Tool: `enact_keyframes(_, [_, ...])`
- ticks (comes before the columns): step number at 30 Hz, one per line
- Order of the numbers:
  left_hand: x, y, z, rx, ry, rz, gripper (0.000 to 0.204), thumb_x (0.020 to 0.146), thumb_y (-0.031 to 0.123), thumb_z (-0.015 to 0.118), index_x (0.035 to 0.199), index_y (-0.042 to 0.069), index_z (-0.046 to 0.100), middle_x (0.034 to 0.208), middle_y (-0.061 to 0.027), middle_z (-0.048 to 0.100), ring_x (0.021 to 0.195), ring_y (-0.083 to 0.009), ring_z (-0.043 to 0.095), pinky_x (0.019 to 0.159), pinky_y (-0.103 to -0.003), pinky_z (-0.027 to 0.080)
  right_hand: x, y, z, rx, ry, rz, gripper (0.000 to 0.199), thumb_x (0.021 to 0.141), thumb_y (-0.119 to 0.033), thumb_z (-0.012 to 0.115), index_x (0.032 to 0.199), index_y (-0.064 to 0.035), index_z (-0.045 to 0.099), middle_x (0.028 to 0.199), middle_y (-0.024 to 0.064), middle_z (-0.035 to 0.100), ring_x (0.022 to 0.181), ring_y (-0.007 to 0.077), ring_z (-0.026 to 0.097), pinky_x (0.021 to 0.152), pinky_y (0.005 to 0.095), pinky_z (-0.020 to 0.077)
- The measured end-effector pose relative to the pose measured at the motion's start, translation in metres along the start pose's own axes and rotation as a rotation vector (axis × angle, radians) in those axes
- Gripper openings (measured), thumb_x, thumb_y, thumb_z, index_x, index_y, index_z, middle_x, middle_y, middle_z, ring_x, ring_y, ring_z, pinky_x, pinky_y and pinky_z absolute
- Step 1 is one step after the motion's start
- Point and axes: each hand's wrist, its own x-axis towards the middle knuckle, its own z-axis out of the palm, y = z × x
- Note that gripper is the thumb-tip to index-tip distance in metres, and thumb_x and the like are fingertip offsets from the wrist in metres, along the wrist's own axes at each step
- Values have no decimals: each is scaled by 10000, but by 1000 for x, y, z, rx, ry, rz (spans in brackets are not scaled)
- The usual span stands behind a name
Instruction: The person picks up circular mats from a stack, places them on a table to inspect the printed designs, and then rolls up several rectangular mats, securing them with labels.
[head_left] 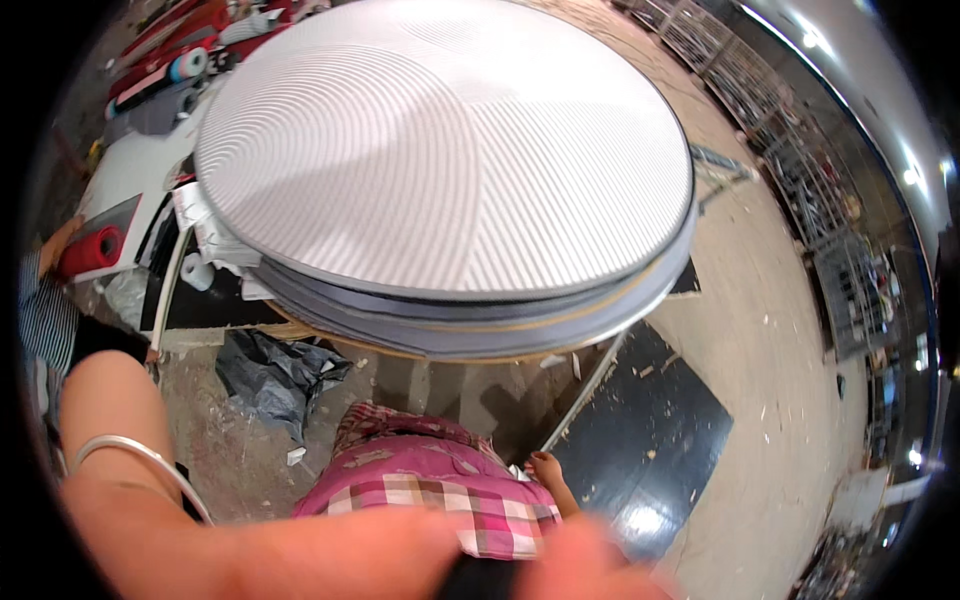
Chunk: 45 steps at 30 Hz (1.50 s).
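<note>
My left hand point(330, 550) is raised very close to the view, large and blurred along the lower edge. A pale bangle point(140, 447) circles that arm. A dark strap-like piece point(478, 578) shows between blurred skin areas; what the fingers do is unclear. Lower down, my right hand point(545, 468) hangs beside my pink checked clothing point(430, 490), fingers curled in. Something small and white shows beside it, too small to name. In front of me lies a large round panel point(450, 170) with white curved ridges, atop a stack of grey-edged round panels point(480, 330). Neither hand touches the stack.
Black sheets point(650, 430) lie low at the right, and a crumpled black plastic bag point(275, 375) on the floor. At the left, another person's hand point(62, 243) is near a red roll point(95, 250) on a white table point(135, 180). Metal racks point(800, 170) line the right.
</note>
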Motion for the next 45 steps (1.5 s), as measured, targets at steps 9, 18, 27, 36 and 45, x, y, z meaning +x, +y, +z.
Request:
enact_keyframes(9, [-28,22,-2,90,74,-38,129,733,80,594,809,-25,596,836,-115,576,761,-248,565,647,-333,462,13,-62,26,67,-172,-27,308,760,-96,542,1042,-2,462,769,102,573,579,167,543,469,266,403])
enact_keyframes(18, [-31,17,-7,56,55,28,144,731,88,597,819,-25,592,835,-116,576,760,-246,564,647,-330,460,2,-45,44,63,-104,-32,227,763,-74,537,976,-10,493,718,93,569,579,173,553,496,262,426])
enact_keyframes(27, [-32,-2,-19,-7,4,70,158,729,97,599,830,-25,589,833,-117,575,759,-245,563,647,-328,458,-43,-3,43,-25,48,81,257,778,-102,511,1017,-11,530,757,65,598,593,139,546,485,238,407])
enact_keyframes(36, [-21,-20,-21,-55,-59,110,173,727,105,601,840,-25,585,832,-117,575,758,-243,562,647,-326,456,-58,11,44,63,120,140,281,742,-57,529,1017,2,533,763,89,604,604,151,554,498,245,405])
enact_keyframes(45, [-16,-23,-17,-63,-94,88,188,725,114,604,851,-25,582,830,-118,574,757,-241,561,648,-324,454,-42,27,40,146,127,57,303,718,-43,546,1006,49,544,781,126,612,633,179,578,563,267,453])
